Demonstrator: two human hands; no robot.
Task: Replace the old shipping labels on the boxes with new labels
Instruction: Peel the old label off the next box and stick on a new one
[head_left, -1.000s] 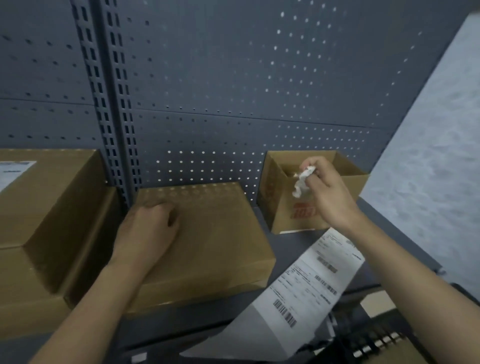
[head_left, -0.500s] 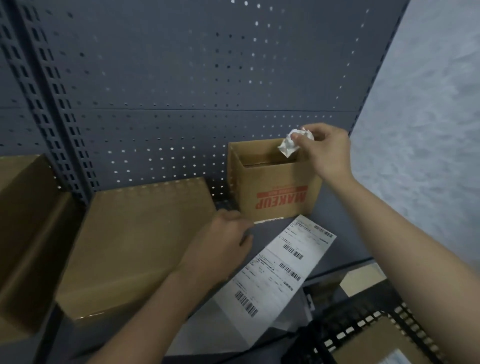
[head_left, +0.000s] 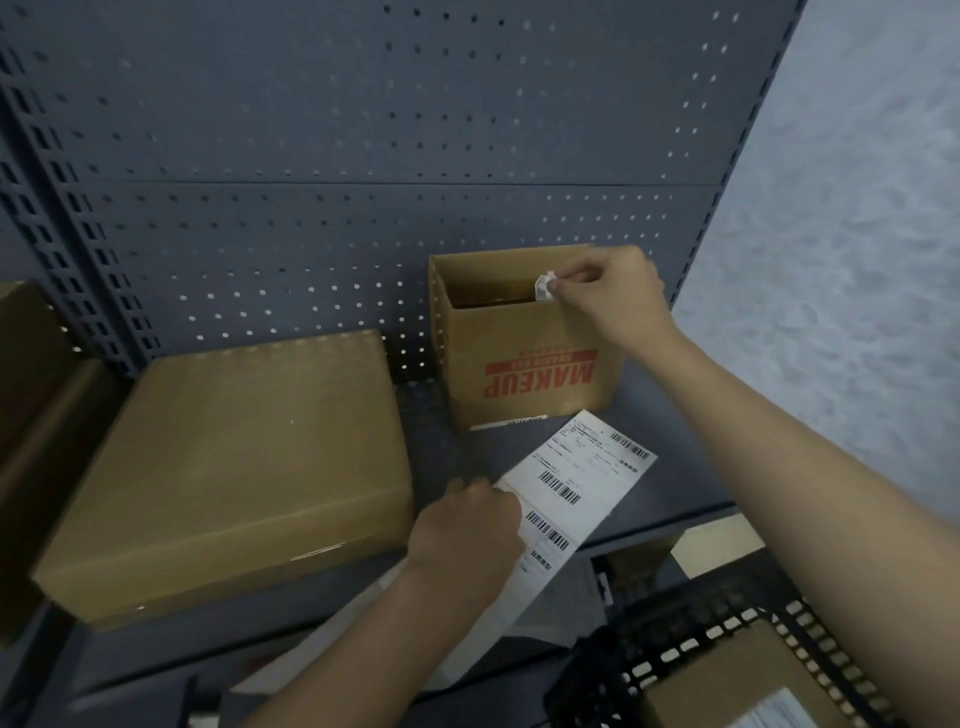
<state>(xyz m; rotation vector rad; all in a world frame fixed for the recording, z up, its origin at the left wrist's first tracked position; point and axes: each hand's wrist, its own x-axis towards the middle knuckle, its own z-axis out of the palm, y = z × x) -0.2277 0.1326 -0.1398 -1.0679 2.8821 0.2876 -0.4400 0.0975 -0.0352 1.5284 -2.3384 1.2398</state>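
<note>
**Head view: label strip (head_left: 576, 499) in front of the MAKEUP box (head_left: 519, 374), a hand at each**

Item 1, label strip. White, printed with several barcodes, lying flat on the grey shelf (head_left: 675, 467). Its long axis runs diagonally. The far end lies just in front of the MAKEUP box's right front corner. The near end passes leftward and toward the camera, out over the shelf edge.

Item 2, left hand (head_left: 467, 530). It is in front of the MAKEUP box, at the strip's left long edge about midway along. The fingers (head_left: 506, 501) are curled, knuckles up, with the tips on the paper. I cannot tell whether they pinch the edge or only rest on it. The strip lies to the right of these fingers and touches them. This is the nearer hand, so lifting or peeling a label would likely fall to it.

Item 3, crumpled wad (head_left: 544, 286). Small and white, probably a removed label. It sits at the MAKEUP box's open top, over the front rim near the right side.

Item 4, right hand (head_left: 608, 291). Thumb and fingertips pinch the wad from the right. This hand is well apart from the strip.

Item 5, surroundings.
- A flat closed box (head_left: 234, 457) stands left of the MAKEUP box, with no label showing on top.
- A pegboard panel (head_left: 363, 130) rises behind it.
- A black crate (head_left: 727, 649) sits below and in front.
</note>
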